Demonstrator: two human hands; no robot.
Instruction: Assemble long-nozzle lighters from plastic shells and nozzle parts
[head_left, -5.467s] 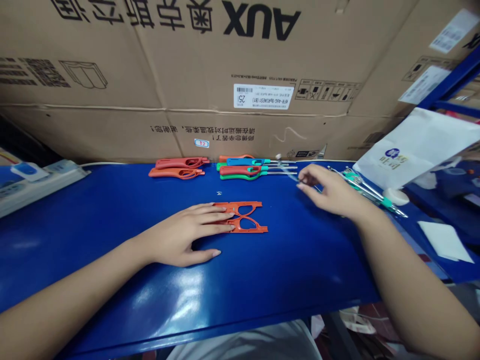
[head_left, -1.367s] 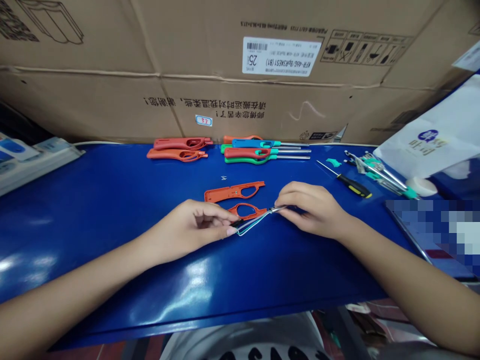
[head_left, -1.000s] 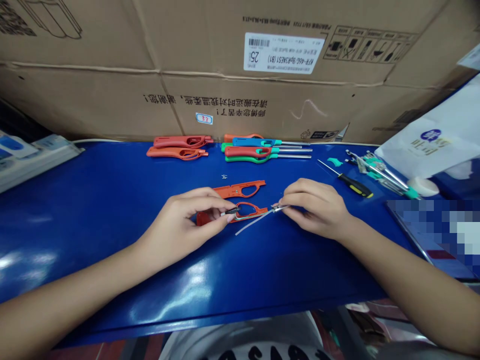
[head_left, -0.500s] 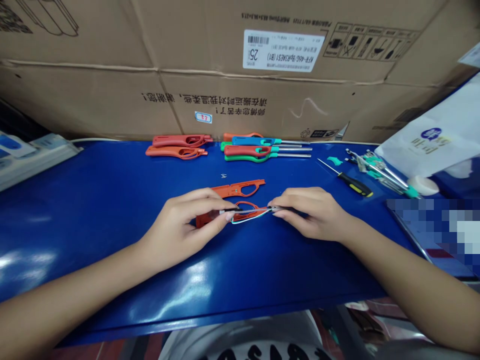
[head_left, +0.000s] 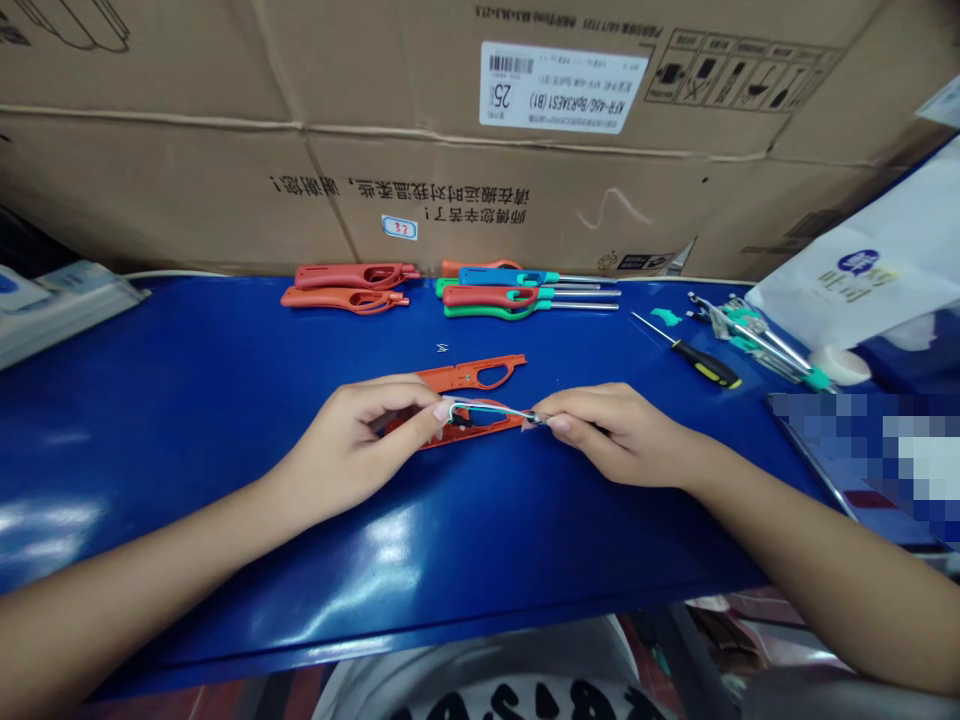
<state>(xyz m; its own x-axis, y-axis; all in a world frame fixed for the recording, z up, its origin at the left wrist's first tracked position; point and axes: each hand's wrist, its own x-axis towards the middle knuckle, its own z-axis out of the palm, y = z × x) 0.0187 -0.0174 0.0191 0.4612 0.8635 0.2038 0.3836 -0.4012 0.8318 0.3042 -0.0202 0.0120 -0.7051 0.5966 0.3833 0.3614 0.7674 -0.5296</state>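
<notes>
Between my two hands stretches a lighter's inner part with thin white and green wires. My left hand pinches its left end, where a small black piece shows below the fingertips. The right end, small and dark, is gripped between the thumb and fingers of my right hand. Directly beneath lies an orange lighter shell half with a trigger loop, partly hidden by my left hand. Just behind it rests a second orange shell half, its inside facing up.
Several assembled lighters lie at the back, beside orange and red handles. A black-and-yellow screwdriver and a pile of metal tubes are to the right. A cardboard box walls off the back; a power strip sits left.
The wires have turned from hanging below the part to lying along its upper side. My left fingers have shifted slightly left, and more of the lower shell half shows.
</notes>
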